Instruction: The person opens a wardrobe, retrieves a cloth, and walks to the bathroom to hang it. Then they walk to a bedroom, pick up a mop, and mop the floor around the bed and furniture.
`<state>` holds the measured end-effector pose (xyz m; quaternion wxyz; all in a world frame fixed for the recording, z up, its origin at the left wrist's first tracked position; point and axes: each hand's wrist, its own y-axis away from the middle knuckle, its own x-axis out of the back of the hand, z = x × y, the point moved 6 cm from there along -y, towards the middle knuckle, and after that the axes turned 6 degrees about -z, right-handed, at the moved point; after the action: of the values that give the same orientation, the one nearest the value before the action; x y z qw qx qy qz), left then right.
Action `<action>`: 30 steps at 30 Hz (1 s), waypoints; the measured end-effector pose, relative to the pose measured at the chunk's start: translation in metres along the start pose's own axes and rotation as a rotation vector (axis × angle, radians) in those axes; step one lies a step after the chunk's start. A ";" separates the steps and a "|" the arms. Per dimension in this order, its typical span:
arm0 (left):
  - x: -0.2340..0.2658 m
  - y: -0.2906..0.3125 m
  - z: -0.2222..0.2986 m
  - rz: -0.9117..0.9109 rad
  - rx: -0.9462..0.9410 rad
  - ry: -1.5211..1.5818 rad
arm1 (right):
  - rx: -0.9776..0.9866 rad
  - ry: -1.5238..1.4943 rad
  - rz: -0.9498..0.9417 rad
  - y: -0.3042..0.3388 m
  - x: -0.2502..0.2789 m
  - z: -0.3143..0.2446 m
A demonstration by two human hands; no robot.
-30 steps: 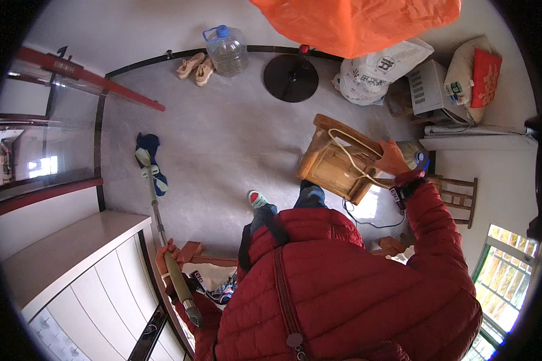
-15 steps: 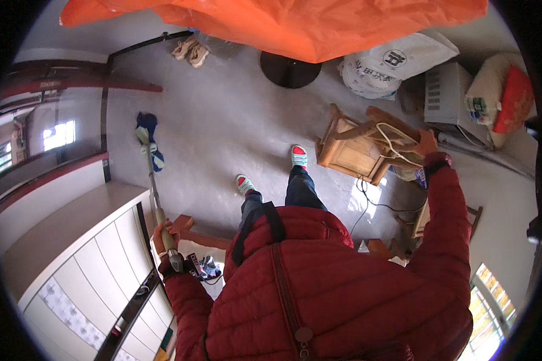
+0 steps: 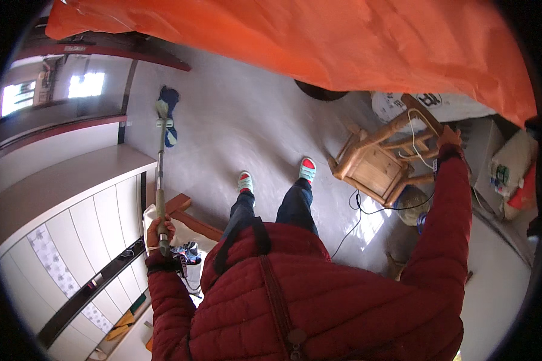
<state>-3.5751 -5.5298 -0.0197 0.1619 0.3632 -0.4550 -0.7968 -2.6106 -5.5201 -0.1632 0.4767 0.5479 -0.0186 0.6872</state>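
Note:
My left hand [image 3: 161,231] is wrapped round the upper end of a mop handle [image 3: 160,194]. The pole runs away from me along the white cabinet, and its blue and pale mop head [image 3: 167,108] lies on the floor at the far left. On the right, my outstretched right hand [image 3: 449,139] is closed on the upper part of a wooden chair [image 3: 376,171]. The chair leans over with its seat tilted, and a pale cord [image 3: 413,135] hangs across its bars. Whether all its legs touch the floor, I cannot tell.
A large orange sheet [image 3: 319,42] covers the far edge. White sacks [image 3: 388,109] and a grey box [image 3: 486,141] stand beyond the chair. A black cable [image 3: 358,219] trails on the floor beneath it. Along the left runs a white cabinet [image 3: 96,210]; red-brown wood [image 3: 193,219] lies near my left foot.
The chair has tilted further with my right hand on it. My view has shifted, and the orange sheet now hides more of the far side. The left hand keeps hold of the mop.

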 end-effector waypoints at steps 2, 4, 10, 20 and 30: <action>0.003 0.000 -0.003 0.017 0.002 0.002 | -0.013 0.073 0.016 -0.008 0.001 -0.002; 0.002 -0.003 -0.004 -0.022 0.011 -0.026 | 0.008 0.072 0.024 -0.009 0.001 -0.004; -0.007 -0.012 0.002 -0.002 0.025 -0.029 | 0.047 0.121 0.120 0.028 0.013 0.000; -0.082 -0.032 0.041 -0.099 0.019 -0.309 | -0.146 -0.034 0.176 0.082 0.025 0.022; -0.118 -0.096 0.112 -0.399 0.094 -0.052 | 0.000 -0.267 0.102 0.256 -0.056 -0.050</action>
<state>-3.5684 -5.3408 -0.0138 -0.0281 0.4326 -0.4148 -0.8000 -2.8229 -5.6675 -0.0988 0.4343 0.6326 -0.1097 0.6317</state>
